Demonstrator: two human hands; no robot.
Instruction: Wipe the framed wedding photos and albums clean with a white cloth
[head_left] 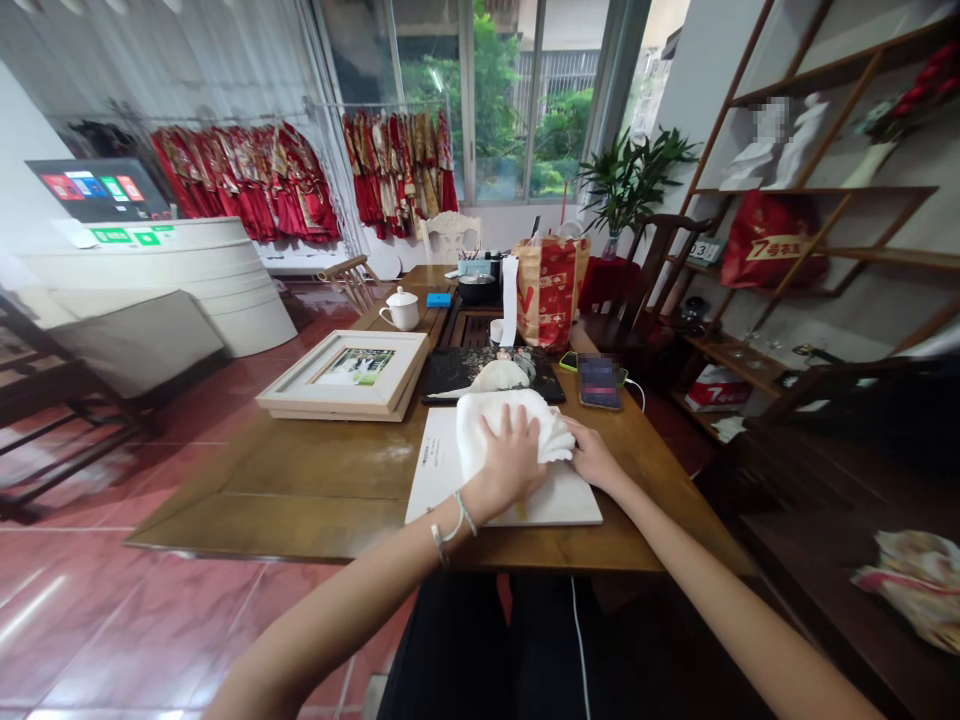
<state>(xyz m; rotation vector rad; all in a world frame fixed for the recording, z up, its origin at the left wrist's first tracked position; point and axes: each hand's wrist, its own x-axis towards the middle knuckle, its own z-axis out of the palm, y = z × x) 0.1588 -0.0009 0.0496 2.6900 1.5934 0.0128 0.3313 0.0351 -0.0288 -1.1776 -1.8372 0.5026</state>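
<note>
My left hand lies with spread fingers, flat on a folded white cloth. Its wrist carries light bracelets. At the cloth's right edge, my right hand is closed on the bunched fabric; its fingertips are partly hidden. Beneath the cloth is a flat white board with small dark print along its left side, resting near the table's front edge. Just beyond it lies a black panel with a floral pattern, and a pale crumpled fabric piece is on top of it.
Stacked picture frames lie at left on the wooden table. Farther back stand a lidded white cup, a blue box and a red-brown paper bag. A phone with a cable lies at right.
</note>
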